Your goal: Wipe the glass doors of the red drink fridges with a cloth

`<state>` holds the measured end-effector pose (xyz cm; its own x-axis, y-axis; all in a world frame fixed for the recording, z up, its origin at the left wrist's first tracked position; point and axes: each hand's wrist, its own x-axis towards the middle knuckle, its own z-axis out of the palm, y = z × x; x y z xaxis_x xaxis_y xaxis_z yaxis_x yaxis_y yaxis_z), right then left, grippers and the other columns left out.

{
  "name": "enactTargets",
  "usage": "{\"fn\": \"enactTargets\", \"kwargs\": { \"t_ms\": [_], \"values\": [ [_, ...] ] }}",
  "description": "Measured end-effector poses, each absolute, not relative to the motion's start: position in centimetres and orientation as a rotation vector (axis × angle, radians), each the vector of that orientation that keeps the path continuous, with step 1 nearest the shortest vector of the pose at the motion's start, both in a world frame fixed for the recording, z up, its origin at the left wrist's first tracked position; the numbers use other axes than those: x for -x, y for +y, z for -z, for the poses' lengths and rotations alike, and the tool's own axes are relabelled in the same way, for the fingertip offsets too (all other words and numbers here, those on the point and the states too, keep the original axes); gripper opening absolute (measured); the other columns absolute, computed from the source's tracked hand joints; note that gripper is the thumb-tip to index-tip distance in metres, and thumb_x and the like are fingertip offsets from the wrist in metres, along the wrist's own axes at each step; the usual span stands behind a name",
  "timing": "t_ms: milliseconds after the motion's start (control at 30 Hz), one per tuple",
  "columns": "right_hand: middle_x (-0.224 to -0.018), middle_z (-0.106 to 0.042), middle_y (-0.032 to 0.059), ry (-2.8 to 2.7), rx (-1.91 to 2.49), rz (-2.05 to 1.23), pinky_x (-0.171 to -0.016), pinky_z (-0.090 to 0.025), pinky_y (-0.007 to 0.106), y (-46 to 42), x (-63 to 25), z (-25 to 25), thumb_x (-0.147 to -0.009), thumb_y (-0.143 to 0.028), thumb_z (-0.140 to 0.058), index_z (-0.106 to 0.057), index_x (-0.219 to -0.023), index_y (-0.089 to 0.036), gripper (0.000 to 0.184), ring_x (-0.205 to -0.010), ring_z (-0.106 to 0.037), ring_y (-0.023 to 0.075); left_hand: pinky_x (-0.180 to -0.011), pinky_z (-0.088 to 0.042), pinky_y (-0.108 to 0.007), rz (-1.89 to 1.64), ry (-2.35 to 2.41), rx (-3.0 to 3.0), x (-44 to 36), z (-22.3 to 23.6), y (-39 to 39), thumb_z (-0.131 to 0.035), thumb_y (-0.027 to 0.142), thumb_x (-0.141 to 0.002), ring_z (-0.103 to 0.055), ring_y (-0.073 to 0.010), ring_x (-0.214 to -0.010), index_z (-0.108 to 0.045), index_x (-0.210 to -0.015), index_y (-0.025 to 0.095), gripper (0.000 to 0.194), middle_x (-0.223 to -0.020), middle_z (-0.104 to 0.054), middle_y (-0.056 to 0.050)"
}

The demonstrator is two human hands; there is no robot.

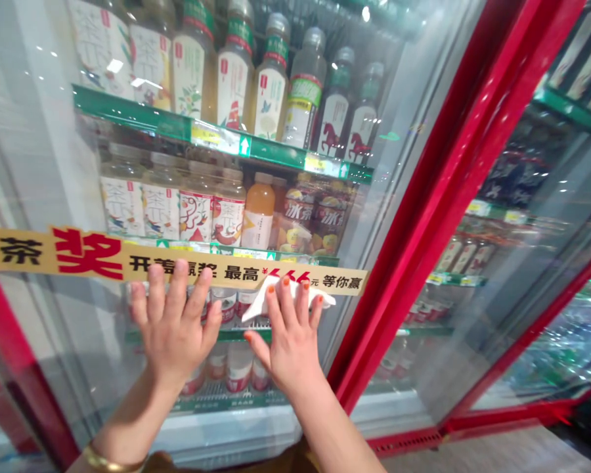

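Note:
My left hand point(173, 332) lies open with fingers spread on the glass door point(394, 105) of a drinks fridge. Its fingertips overlap a yellow printed strip point(345, 281) that runs across the glass. To its right, my right hand point(294, 348), with orange-painted nails, holds a white wiping cloth point(257, 303) against the glass under its fingers. The cloth spreads out on both sides of the fingertips and covers the lower edge of the strip. Part of it is hidden beneath the hand.
Behind the glass, green-edged shelves point(142, 110) hold rows of bottled drinks point(234, 85). A red door frame point(423, 197) slants down on the right, with another glass-fronted fridge section point(453, 295) beyond it. Grey floor point(512, 447) shows at the lower right.

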<state>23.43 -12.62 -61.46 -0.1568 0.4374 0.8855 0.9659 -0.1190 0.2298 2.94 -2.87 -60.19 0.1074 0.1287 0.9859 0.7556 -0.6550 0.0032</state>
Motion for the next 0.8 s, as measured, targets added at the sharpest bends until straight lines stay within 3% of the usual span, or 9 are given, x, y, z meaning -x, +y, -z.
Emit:
{"fn": "enactTargets", "kwargs": {
  "t_ms": [100,200,267,333,433,533,667,733,800],
  "values": [
    [-0.189,-0.005,0.0069,-1.666,1.578,1.31,-0.142,-0.001,0.061,-14.4,-25.9,63.4,-0.103,-0.063,-0.061,-0.012,-0.18,-0.02,0.101,-0.175,0.006,0.0376,-0.144,-0.019,-0.052,1.591,-0.801,1.865,-1.5,59.4,-2.8,-0.072,0.027,-0.098,-0.024,-0.027,-0.172,-0.035,-0.174,0.037,0.085,-0.181,-0.031,0.001],
    [-0.188,0.0,0.014,-1.544,1.637,1.288,-0.139,-0.017,0.067,-14.4,-28.1,60.5,-0.105,-0.056,-0.059,-0.003,-0.18,-0.015,0.102,-0.174,0.009,0.0394,-0.141,-0.029,-0.047,1.607,-0.668,1.809,0.1,57.8,-1.7,-0.071,0.024,-0.096,-0.038,-0.0267,-0.166,-0.042,-0.171,0.037,0.081,-0.178,-0.04,0.003],
    [-0.187,-0.002,0.0197,-1.434,1.673,1.258,-0.134,-0.023,0.073,-13.3,-27.8,57.0,-0.107,-0.059,-0.054,0.0,-0.179,-0.012,0.102,-0.173,0.014,0.042,-0.143,-0.019,-0.057,1.621,-0.686,1.803,0.6,56.6,-0.8,-0.069,0.027,-0.098,-0.028,-0.031,-0.171,-0.035,-0.173,0.04,0.083,-0.182,-0.03,0.004],
    [-0.187,-0.009,0.0217,-1.391,1.657,1.275,-0.133,-0.02,0.078,-12.0,-26.3,54.6,-0.106,-0.068,-0.051,-0.004,-0.179,-0.011,0.104,-0.172,0.018,0.0446,-0.143,-0.007,-0.067,1.6,-0.747,1.846,0.6,55.8,-0.2,-0.068,0.03,-0.1,-0.013,-0.0345,-0.174,-0.027,-0.175,0.042,0.086,-0.185,-0.018,0.004],
    [-0.187,-0.015,0.0155,-1.585,1.563,1.359,-0.138,-0.006,0.071,-11.4,-24.0,55.9,-0.101,-0.081,-0.05,-0.015,-0.179,-0.016,0.108,-0.173,0.015,0.0417,-0.143,-0.004,-0.066,1.58,-0.758,1.871,0.1,55.5,0.0,-0.067,0.034,-0.101,-0.011,-0.0333,-0.174,-0.023,-0.176,0.043,0.088,-0.186,-0.015,0.004],
    [-0.188,-0.002,0.0107,-1.702,1.507,1.408,-0.141,0.003,0.062,-12.8,-24.9,59.1,-0.1,-0.081,-0.052,-0.009,-0.18,-0.017,0.111,-0.174,0.011,0.0377,-0.144,-0.004,-0.06,1.58,-0.771,1.85,-0.1,55.8,-0.1,-0.066,0.037,-0.101,-0.011,-0.0301,-0.174,-0.022,-0.176,0.044,0.086,-0.186,-0.015,0.005],
    [-0.185,0.018,0.0195,-1.445,1.661,1.259,-0.136,-0.015,0.074,-13.5,-27.5,56.8,-0.106,-0.066,-0.054,0.008,-0.177,-0.008,0.111,-0.172,0.017,0.0433,-0.144,-0.004,-0.06,1.548,-0.784,1.829,-0.1,55.8,-0.4,-0.063,0.037,-0.102,-0.009,-0.0288,-0.175,-0.019,-0.177,0.041,0.086,-0.186,-0.013,0.004],
    [-0.185,0.015,0.0232,-1.352,1.671,1.201,-0.131,-0.021,0.081,-12.6,-27.1,54.0,-0.105,-0.066,-0.056,0.011,-0.177,-0.009,0.113,-0.171,0.016,0.0497,-0.144,-0.002,-0.058,1.549,-0.801,1.853,-0.1,55.7,-0.5,-0.061,0.035,-0.103,-0.008,-0.0289,-0.175,-0.018,-0.177,0.041,0.086,-0.186,-0.01,0.005],
    [-0.187,0.002,0.0222,-1.414,1.642,1.203,-0.13,-0.02,0.084,-11.5,-25.7,52.9,-0.102,-0.071,-0.06,0.003,-0.179,-0.015,0.114,-0.171,0.011,0.0529,-0.145,0.0,-0.056,1.551,-0.8,1.877,0.0,55.6,-0.6,-0.061,0.034,-0.103,-0.007,-0.0292,-0.175,-0.018,-0.177,0.041,0.086,-0.187,-0.009,0.006]
  ]
}}
